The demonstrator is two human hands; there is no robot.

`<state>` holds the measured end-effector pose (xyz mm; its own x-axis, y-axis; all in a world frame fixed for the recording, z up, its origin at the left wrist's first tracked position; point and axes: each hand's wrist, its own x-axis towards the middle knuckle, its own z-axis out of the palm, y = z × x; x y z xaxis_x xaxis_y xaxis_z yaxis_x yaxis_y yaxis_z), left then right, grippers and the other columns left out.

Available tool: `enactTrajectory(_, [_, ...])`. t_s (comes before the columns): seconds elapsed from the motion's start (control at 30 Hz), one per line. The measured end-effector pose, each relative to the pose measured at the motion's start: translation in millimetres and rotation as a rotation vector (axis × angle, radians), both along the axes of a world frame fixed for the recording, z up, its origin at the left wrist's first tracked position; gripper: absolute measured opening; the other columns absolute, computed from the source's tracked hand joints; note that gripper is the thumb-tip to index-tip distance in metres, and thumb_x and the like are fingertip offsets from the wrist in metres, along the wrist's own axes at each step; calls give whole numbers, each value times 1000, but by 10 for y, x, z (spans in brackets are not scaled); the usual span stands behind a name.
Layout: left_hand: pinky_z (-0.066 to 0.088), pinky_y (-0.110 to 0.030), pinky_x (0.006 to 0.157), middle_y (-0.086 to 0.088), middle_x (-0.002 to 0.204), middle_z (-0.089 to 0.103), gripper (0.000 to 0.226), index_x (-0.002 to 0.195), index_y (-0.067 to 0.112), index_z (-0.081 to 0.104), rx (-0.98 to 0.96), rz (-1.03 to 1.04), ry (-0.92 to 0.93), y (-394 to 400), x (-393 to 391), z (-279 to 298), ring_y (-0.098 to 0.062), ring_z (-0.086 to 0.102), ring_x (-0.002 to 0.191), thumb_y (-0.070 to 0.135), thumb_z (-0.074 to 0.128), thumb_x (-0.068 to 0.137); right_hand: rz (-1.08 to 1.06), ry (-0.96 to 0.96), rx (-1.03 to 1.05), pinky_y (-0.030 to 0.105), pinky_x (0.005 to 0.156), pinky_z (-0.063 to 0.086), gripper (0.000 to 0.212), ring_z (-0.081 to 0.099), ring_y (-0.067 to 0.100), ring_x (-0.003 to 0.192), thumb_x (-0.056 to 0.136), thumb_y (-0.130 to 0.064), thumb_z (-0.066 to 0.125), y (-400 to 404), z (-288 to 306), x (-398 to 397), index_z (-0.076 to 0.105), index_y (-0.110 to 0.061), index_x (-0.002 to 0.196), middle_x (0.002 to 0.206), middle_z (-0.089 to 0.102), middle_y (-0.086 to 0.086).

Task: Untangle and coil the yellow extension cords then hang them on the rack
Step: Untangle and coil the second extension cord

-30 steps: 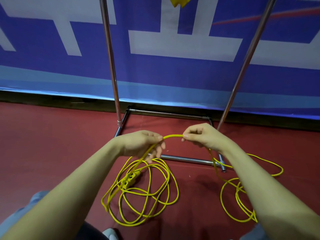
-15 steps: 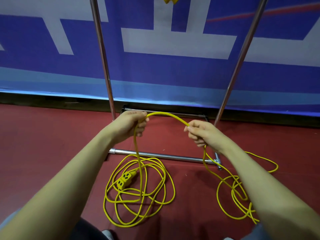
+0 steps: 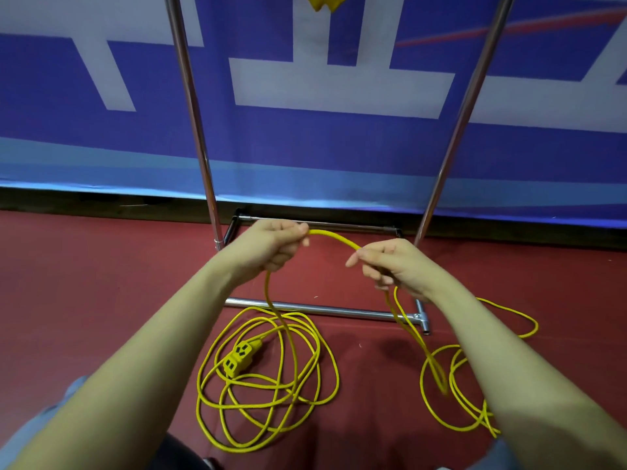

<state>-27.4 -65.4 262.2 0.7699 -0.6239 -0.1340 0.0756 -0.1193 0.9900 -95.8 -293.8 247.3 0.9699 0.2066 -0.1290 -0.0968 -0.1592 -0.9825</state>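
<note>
Left hand: fingers curled round the thin yellow rubber-sheathed extension cord, held above the far rail of the rack's base. From its underside one strand drops to the floor.

Right hand: fingers and thumb pinched on the same cord, just right of the left hand and slightly lower. A short arch of cord spans the two hands; two strands fall from this hand toward the floor at the right.

Left floor pile: loose overlapping yellow loops on the red floor, just in front of the near rail of the base, with a yellow multi-outlet socket block lying on them.

Right floor pile: smaller yellow loops, beside the near right corner of the base, partly hidden by the right forearm. Whether the two piles are one cord or two cannot be told.

Chrome tubular garment rack: two uprights, rectangular floor base, standing against a blue and white banner. A yellow object shows at the top edge; what it is cannot be told.

Handling note, as judgement: coiling appears barely begun. Best practice would be to keep one hand as the fixed holder and let the other feed equal-length loops, giving each a slight twist so it lies flat. Draw slack slowly from the pile so crossings lift free instead of tightening; watch that the socket block does not snag a loop.
</note>
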Motion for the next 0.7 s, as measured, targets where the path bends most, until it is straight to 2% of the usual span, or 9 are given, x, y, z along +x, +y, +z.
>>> enactTrajectory(0.1, [10, -14, 36, 9, 46, 26, 29, 76, 9, 57, 14, 15, 35, 139, 89, -10, -2, 17, 36, 25, 45, 97, -1, 22, 10, 20, 48, 31, 23, 32, 6, 41, 96, -11, 46, -65, -43, -9, 66, -2, 90, 54, 48, -2])
enactTrajectory(0.23, [12, -12, 37, 3, 46, 28, 29, 73, 6, 60, 170, -73, 67, 201, 86, -35, -5, 17, 35, 20, 49, 96, -30, 16, -180, 18, 40, 18, 21, 23, 6, 38, 94, -12, 52, -76, 0, 7, 70, -4, 86, 45, 41, -6])
enactTrajectory(0.3, [10, -12, 38, 2, 46, 28, 31, 71, 6, 61, 228, -144, 80, 199, 61, -6, -6, 16, 35, 18, 48, 97, -73, -43, -308, 17, 40, 20, 18, 26, 4, 37, 92, -11, 57, -87, 26, 23, 72, -4, 84, 41, 41, -8])
enactTrajectory(0.43, [12, -11, 36, 3, 44, 26, 32, 70, 5, 62, 328, -253, 55, 138, 14, 51, -5, 16, 34, 17, 49, 97, -118, -135, -426, 20, 52, 32, 19, 37, 5, 45, 88, -6, 61, -51, -11, 42, 71, -10, 71, 43, 46, -8])
enactTrajectory(0.57, [14, -12, 37, 3, 43, 25, 31, 70, 7, 66, 390, -303, 64, 143, 14, 48, -7, 16, 34, 18, 52, 96, -203, -170, -303, 13, 43, 26, 14, 31, 2, 38, 89, -5, 60, -48, 6, 55, 70, -1, 79, 43, 47, -8])
enactTrajectory(0.7, [18, -15, 36, -1, 43, 35, 27, 74, 4, 67, 327, -319, 79, 156, -2, 39, -8, 24, 31, 24, 56, 87, -175, -111, -197, 19, 41, 17, 16, 24, 9, 41, 91, -8, 58, -75, 44, 48, 70, -8, 80, 43, 42, -7])
